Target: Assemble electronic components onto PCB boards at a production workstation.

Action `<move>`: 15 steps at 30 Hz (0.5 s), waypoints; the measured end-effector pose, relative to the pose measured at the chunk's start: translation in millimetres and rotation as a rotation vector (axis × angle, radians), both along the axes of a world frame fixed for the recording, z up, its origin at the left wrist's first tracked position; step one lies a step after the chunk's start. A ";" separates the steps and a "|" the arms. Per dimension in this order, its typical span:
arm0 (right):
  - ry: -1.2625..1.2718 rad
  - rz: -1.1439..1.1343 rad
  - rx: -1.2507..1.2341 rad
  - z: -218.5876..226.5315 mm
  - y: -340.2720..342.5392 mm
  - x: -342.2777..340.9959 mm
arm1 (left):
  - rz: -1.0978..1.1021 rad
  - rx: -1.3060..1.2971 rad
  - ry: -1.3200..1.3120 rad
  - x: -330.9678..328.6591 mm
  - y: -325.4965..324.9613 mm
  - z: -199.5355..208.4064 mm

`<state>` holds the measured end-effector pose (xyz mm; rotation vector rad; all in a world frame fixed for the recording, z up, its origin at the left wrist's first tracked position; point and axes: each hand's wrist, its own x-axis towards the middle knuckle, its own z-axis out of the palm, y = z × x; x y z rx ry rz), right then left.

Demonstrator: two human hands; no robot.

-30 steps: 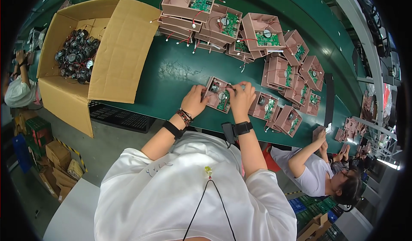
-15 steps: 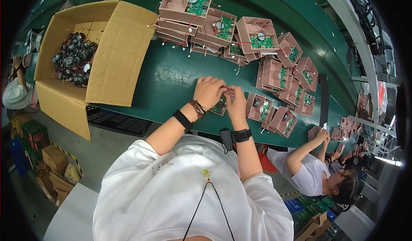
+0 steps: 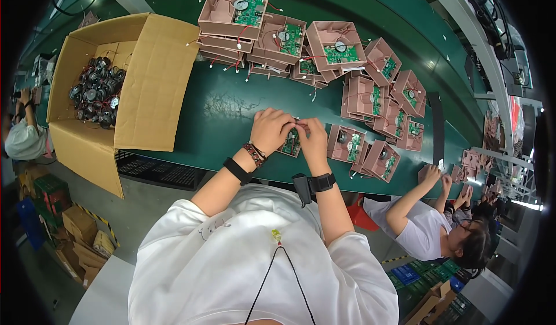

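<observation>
From my remote seat I saw the small pink case (image 3: 294, 155) lying on the worktop (image 3: 223, 131), directly below the hands and slightly toward the body from their meeting fingertips. Its green board (image 3: 289, 145) showed in the gap between them. The fingers hid too much for me to tell its long axis. The left hand (image 3: 271, 130) was nearer, arching over the case's left and far parts; the right hand (image 3: 313, 141) stood just beside its right edge. Both hands had thumbs and fingertips pinched close together above the far end; I could not tell what they gripped. Another open pink case (image 3: 330, 149) sat near, to the right; the cardboard box (image 3: 153, 87) stood well apart, to the left.
</observation>
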<state>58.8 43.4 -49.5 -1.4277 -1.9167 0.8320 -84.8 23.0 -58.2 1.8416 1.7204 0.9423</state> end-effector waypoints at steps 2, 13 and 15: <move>0.015 0.038 -0.077 -2.2 4.2 -1.0 | -0.007 0.054 0.027 -2.3 0.0 0.4; 0.653 0.093 -0.837 -13.6 18.3 21.0 | 0.105 -0.027 -0.174 -12.9 10.0 8.0; 0.700 0.088 -0.890 -13.7 17.5 21.8 | 0.164 -0.015 -0.244 -19.3 9.7 0.9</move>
